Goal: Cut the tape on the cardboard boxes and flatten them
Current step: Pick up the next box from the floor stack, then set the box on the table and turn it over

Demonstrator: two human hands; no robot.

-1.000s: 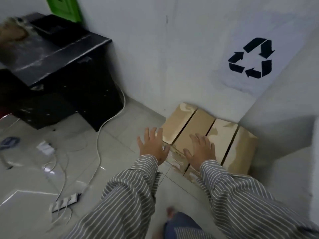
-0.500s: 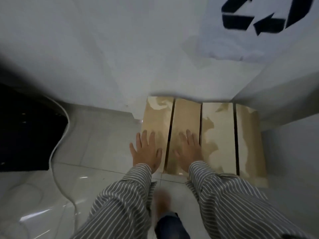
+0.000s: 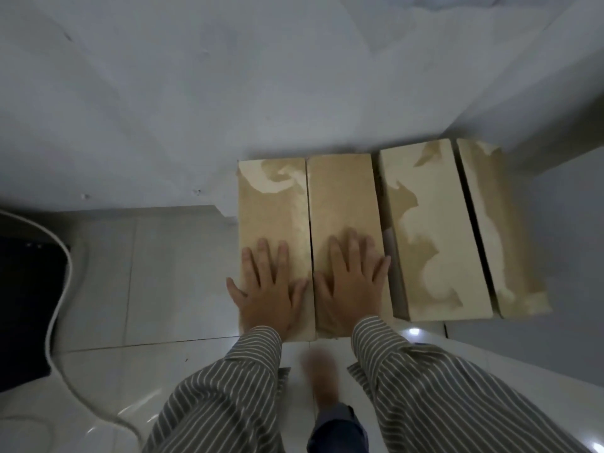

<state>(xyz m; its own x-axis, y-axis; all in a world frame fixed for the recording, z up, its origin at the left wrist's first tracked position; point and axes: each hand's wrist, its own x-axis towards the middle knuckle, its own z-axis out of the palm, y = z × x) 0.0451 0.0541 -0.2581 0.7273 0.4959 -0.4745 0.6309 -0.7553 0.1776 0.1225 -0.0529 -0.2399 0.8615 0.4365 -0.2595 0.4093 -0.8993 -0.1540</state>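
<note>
Flattened cardboard (image 3: 431, 230) lies on the tiled floor against the wall, in several long tan panels with torn pale patches. My left hand (image 3: 268, 289) presses flat on the leftmost panel (image 3: 271, 204), fingers spread and straight. My right hand (image 3: 351, 282) presses flat on the second panel (image 3: 341, 194), just right of the gap between them. Both hands sit near the panels' near ends. No knife or tape shows.
A white cable (image 3: 58, 289) curves across the floor at the left, beside a dark object (image 3: 26, 305). The grey wall (image 3: 228, 93) rises right behind the cardboard, with a wall corner (image 3: 539, 125) at the right. My bare foot (image 3: 322, 377) stands just behind the cardboard.
The view has swung down and closer to the cardboard. Both hands have slid onto the two left panels and now lie flat on them.
</note>
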